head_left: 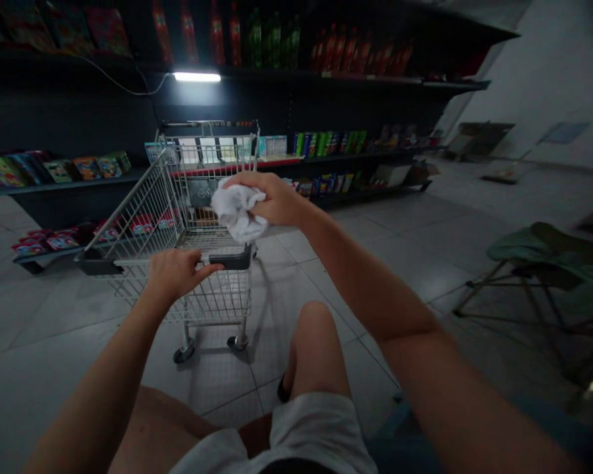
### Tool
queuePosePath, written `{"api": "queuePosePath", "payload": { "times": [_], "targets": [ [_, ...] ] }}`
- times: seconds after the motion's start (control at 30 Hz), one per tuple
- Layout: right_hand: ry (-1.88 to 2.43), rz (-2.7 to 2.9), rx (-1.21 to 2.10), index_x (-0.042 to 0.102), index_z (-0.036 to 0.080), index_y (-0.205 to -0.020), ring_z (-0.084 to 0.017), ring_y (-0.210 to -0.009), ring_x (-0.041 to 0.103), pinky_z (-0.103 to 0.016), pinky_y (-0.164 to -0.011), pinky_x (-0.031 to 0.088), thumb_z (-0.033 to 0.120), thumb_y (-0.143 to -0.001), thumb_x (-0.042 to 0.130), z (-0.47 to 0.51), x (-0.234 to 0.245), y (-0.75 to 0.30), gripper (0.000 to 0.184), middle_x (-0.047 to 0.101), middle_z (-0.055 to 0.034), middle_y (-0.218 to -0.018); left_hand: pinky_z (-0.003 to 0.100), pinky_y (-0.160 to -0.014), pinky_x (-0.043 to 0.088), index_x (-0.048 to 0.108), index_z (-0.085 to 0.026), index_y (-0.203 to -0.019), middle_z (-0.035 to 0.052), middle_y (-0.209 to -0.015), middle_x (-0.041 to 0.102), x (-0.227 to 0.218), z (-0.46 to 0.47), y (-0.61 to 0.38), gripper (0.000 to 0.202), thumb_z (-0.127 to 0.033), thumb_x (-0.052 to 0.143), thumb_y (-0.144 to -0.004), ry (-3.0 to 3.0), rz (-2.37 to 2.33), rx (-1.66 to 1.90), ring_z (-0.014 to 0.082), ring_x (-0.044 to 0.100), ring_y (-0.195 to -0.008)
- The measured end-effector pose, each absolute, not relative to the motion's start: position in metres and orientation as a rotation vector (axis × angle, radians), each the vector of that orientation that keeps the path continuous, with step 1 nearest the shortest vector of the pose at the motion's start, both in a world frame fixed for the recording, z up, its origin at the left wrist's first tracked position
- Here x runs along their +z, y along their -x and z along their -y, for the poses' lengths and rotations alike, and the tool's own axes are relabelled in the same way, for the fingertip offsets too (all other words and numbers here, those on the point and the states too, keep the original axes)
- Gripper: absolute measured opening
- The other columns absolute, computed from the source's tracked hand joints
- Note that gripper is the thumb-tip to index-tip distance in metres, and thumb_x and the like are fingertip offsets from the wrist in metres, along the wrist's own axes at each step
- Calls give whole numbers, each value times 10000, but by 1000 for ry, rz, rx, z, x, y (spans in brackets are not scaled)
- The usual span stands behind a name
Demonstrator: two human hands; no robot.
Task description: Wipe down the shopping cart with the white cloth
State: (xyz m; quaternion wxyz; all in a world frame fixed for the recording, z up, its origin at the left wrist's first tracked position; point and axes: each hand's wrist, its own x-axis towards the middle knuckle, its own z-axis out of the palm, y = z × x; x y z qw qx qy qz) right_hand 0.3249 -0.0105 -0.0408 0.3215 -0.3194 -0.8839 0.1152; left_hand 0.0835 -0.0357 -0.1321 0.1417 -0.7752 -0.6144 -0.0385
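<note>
A metal wire shopping cart [217, 293] with dark plastic corner pieces stands in front of me. My left hand [174, 273] is closed over the rim of its near end, with the thumb stretched along the rim toward the right corner. Most of those fingers are hidden behind the rim. Bunched in my right hand [277, 199] is a white cloth [240, 210], held above the right side of the basket near the dark corner piece [230, 261]. I cannot tell whether the cloth touches the wire.
Behind the cart runs a dark shelf unit [99, 118] with bottles, cans and boxes. A lit tube lamp [196, 77] hangs there. To the right stands a folding chair [534, 263] with green fabric. Grey floor tiles [375, 243] lie between, and my knee [317, 329] is near the cart.
</note>
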Motion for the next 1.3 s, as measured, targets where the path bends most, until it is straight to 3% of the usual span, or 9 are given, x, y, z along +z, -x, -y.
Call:
{"api": "queuePosePath", "payload": {
  "times": [0.2,0.4,0.6,0.7,0.8,0.93,1.03,1.17,1.3],
  "targets": [
    [1039,1585,-185,615,258,-1253,-248,-1281,506,-457,-1032,487,90,-842,455,46,-193,-316,472,567,-97,-1316,358,-653,387,729,-196,-877,161,-795,713,-135,42,-112,834,-850,215,-818,2248,1760,-151,357,683,-845],
    [808,1399,-433,727,238,-962,-225,-1147,517,-397,-983,487,196,-900,517,54,-303,-288,223,621,-66,-1121,382,-648,414,740,-201,-918,172,-815,724,-138,48,-140,887,-862,158,-812,2232,1763,-190,383,691,-873],
    [862,1777,-458,757,262,-887,-200,-1023,505,-325,-895,496,112,-858,601,64,-315,-302,219,677,-34,-1013,373,-661,449,720,-192,-964,146,-858,734,-134,48,-144,782,-731,156,-917,2320,1608,-145,345,699,-882],
    [793,1718,-369,742,234,-921,-200,-1001,531,-352,-893,503,141,-874,567,73,-291,-313,203,647,-61,-1021,362,-744,487,715,-223,-1066,122,-1153,709,-123,38,-126,698,-647,170,-961,2517,1399,-126,290,689,-999],
    [768,1451,-379,722,239,-1050,-232,-1075,542,-417,-943,483,259,-916,533,75,-263,-316,233,591,-91,-1120,373,-879,496,695,-259,-1186,89,-1420,574,-110,20,-104,687,-676,210,-935,2585,1351,-200,282,628,-1171],
    [829,1388,-465,724,287,-1099,-225,-1091,510,-392,-961,455,227,-921,538,54,-272,-293,264,582,-80,-1158,372,-950,491,683,-240,-1246,84,-1264,696,-106,-2,-87,764,-752,268,-861,2688,1683,-11,291,653,-1135],
    [858,1639,-539,755,342,-991,-180,-1007,514,-332,-942,434,263,-903,628,38,-327,-266,174,638,-31,-1060,386,-997,473,714,-233,-1211,92,-1200,731,-111,-9,-88,794,-783,286,-830,2763,1842,163,307,650,-1154],
    [831,1808,-571,757,341,-865,-142,-930,520,-297,-890,412,253,-879,689,34,-395,-251,112,686,20,-962,380,-1035,456,713,-221,-1223,96,-1234,717,-112,-8,-93,830,-814,320,-795,2812,1889,76,299,645,-1171],
    [698,1886,-579,748,317,-862,-134,-948,534,-271,-881,438,254,-877,691,43,-374,-267,85,687,18,-951,380,-1009,477,739,-197,-1171,109,-1180,736,-109,-6,-94,845,-823,333,-777,2787,1922,58,309,666,-1124]
  ]
}}
